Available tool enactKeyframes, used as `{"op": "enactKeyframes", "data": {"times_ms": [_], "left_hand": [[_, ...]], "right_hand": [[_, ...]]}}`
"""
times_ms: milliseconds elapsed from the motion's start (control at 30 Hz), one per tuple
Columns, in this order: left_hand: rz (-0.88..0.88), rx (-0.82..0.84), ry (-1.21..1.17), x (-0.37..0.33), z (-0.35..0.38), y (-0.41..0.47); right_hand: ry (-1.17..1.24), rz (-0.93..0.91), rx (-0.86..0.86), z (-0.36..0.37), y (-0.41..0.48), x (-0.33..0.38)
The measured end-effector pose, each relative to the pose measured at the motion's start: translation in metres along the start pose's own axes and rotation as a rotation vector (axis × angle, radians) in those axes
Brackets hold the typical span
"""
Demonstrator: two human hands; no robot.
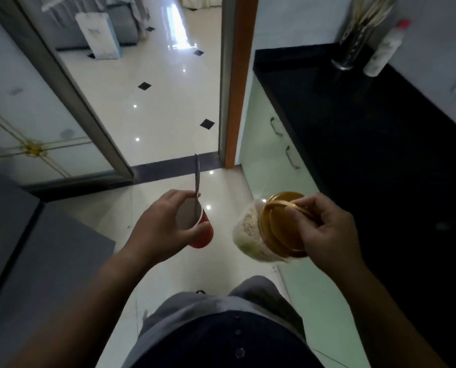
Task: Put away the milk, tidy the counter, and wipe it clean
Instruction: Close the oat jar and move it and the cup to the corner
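Note:
My left hand (163,224) grips a red cup (204,236) by its rim, over the floor. A metal spoon (197,181) stands in the cup, its handle pointing up and away. My right hand (325,229) holds a clear plastic jar (250,235) of pale flakes by its gold lid (282,224); the jar is tilted, lid towards me. The black counter (367,134) runs along the right. No milk container shows in this view.
At the counter's far end stand a steel utensil holder (351,46) and a white bottle with a red cap (386,46). Pale green cabinet doors (269,144) sit below. A doorway (168,88) ahead opens to a tiled room; a grey surface (35,248) is at left.

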State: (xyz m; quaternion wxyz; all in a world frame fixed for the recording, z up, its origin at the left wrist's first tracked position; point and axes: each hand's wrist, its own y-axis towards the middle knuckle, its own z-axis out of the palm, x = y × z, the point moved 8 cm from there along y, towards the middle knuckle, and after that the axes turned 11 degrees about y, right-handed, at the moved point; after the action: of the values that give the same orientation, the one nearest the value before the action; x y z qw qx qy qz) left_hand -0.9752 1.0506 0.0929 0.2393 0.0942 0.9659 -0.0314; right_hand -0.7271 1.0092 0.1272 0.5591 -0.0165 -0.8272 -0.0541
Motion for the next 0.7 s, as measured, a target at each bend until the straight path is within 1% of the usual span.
{"op": "enactKeyframes", "data": {"times_ms": [133,233,333,400,467,567,700], "left_hand": [[0.032,0.058,-0.007,-0.002,0.005,0.077],[0.081,0.118,-0.005,-0.01,0.016,0.141],[0.131,0.126,-0.011,-0.025,0.023,0.221],[0.162,0.118,-0.023,-0.041,0.023,0.278],[0.205,0.143,-0.023,-0.064,0.024,0.328],[0.286,0.189,-0.023,-0.099,0.032,0.4],[0.425,0.232,-0.038,-0.143,0.044,0.474]], "right_hand": [[-0.012,-0.005,-0.119,-0.006,0.064,-0.001],[-0.03,-0.002,-0.259,-0.032,0.12,-0.011],[-0.085,0.018,-0.368,-0.062,0.182,-0.026],[-0.085,0.053,-0.404,-0.081,0.224,-0.036],[-0.059,0.095,-0.434,-0.099,0.26,-0.044],[-0.024,0.097,-0.491,-0.126,0.31,-0.05],[0.003,0.114,-0.582,-0.16,0.369,-0.065]]}}
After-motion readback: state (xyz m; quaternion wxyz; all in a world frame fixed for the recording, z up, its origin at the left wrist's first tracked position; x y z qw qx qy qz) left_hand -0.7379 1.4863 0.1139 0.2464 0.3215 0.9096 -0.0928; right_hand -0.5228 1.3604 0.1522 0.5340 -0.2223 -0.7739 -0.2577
